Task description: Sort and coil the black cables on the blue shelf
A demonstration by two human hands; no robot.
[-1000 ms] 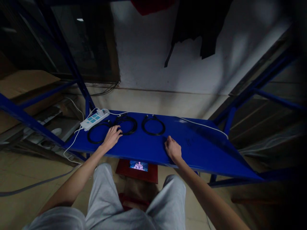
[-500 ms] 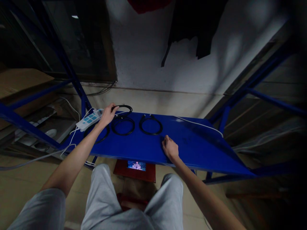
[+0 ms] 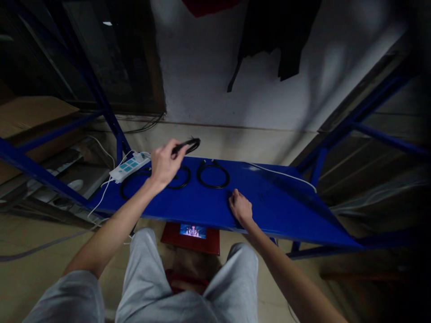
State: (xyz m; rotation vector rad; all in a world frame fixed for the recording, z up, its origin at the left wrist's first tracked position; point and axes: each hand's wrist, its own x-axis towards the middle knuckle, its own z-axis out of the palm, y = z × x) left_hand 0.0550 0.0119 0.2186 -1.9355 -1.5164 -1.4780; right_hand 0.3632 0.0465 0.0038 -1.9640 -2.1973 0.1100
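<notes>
Now left hand (image 3: 164,162) is swinging a pinched cable (image 3: 192,146) rightward, clear of the table (image 3: 195,206); right hand (image 3: 241,206) is resting curled, grip unclear.

We look across a dim room at a greyish-white wall (image 3: 202,89) with a cream lower band (image 3: 256,142), a dark window (image 3: 117,58) on its left showing one small bright patch of light (image 3: 107,23). Blue posts (image 3: 114,128) rise at both ends of a long blue surface (image 3: 286,211), and we see cardboard (image 3: 33,114) at far left. Below us, a low red stand (image 3: 198,244) bears a lit screen (image 3: 193,230) above the pale tiled floor (image 3: 33,287).
</notes>
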